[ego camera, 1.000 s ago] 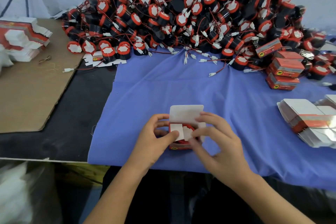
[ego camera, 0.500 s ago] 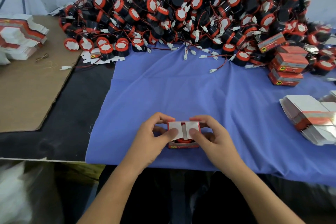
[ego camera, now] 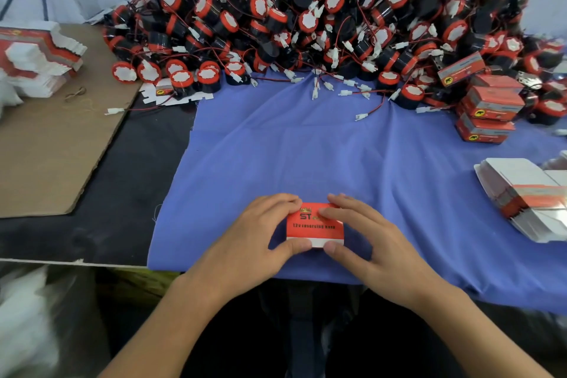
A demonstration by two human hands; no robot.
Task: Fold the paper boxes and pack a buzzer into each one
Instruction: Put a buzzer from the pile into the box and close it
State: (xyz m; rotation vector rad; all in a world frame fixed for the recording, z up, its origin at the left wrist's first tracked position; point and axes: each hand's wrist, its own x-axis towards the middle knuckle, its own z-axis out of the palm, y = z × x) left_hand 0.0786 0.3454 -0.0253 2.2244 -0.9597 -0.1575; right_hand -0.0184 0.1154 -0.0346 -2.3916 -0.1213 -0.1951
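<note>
Red paper box (ego camera: 315, 225), one, lies on blue cloth (ego camera: 306, 147), gripped by left hand (ego camera: 254, 239) and right hand (ego camera: 377, 242).

A small red paper box (ego camera: 315, 225), closed with its printed top up, sits at lower centre. Black-and-red round buzzers (ego camera: 306, 15) lie heaped across the top.

Soft, even, dim-ish light, faint shadows; wide-angle bending and blur at the edges.
</note>
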